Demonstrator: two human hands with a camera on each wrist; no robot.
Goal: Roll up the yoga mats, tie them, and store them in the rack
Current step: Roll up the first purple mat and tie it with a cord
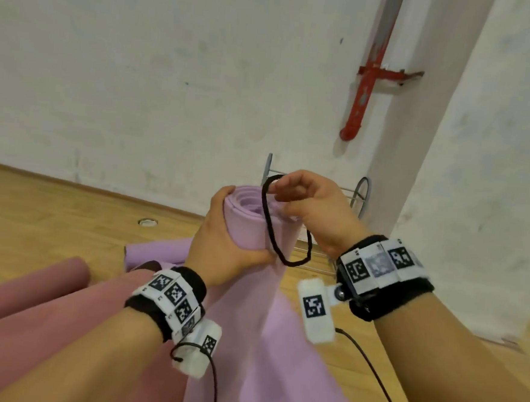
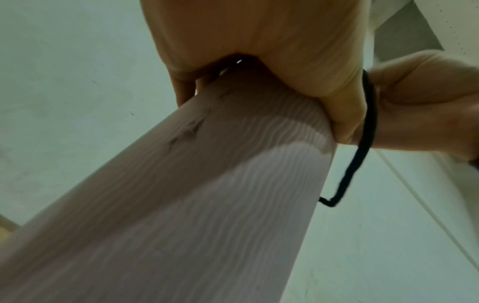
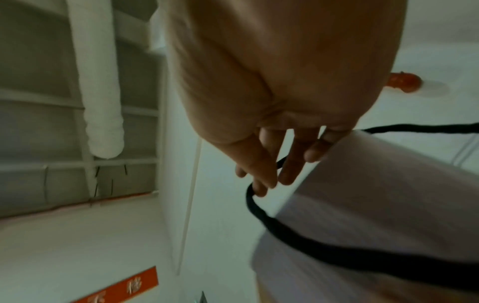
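Head view shows the left hand point(image 1: 222, 248) wrapped around a rolled lilac mat point(image 1: 249, 228), held upright at centre, while the right hand point(image 1: 310, 204) pinches a black loop point(image 1: 271, 232) over its top end. Tying looks just begun. At seven o'clock, pink mats point(image 1: 46, 305) lie on the floor; the wire rack point(image 1: 359, 195) waits at one o'clock.

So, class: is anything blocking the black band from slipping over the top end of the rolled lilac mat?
Nothing visible blocks it. The right hand pinches the black band open beside the lilac mat's top end; the left hand grips the roll lower down.
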